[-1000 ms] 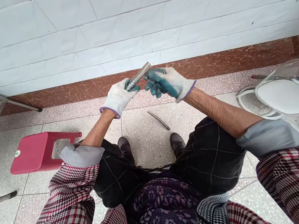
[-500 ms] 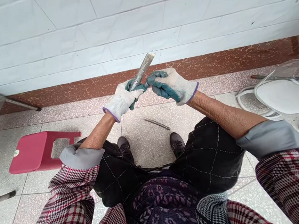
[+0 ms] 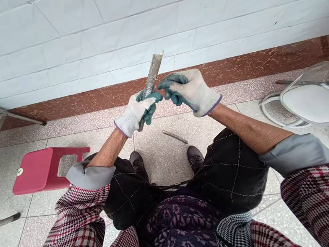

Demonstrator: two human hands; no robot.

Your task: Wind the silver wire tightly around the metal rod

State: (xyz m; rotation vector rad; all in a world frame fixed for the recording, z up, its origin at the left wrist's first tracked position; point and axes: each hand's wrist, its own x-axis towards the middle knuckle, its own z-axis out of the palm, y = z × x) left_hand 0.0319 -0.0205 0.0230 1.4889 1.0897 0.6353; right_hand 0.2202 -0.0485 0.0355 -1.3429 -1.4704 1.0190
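My left hand (image 3: pixel 140 108), in a white glove with a green-blue coated palm, is wrapped round a greyish rod (image 3: pixel 155 66). The rod tilts up and slightly right, its lower end poking out below the fist. Thin silvery wire (image 3: pixel 149 87) is wound in tight turns about its middle, partly hidden by the fingers. Just to the right, my right hand (image 3: pixel 192 90), gloved the same way, has thumb and forefinger pinched together. A fine loose strand of wire runs from the coil to those fingertips.
A thin stick (image 3: pixel 175 137) lies on the tiled floor between two dark shoes (image 3: pixel 195 157). At left stands a red plastic stool (image 3: pixel 34 171), with metal legs (image 3: pixel 22 116) behind it. A white round-seated chair (image 3: pixel 314 102) is at right. The tiled wall (image 3: pixel 133 30) rises ahead.
The rod has turned more upright, and its lower end now shows beneath my left hand. My right hand has drawn slightly apart from the left, its fingertips now closer to the rod's wire coil.
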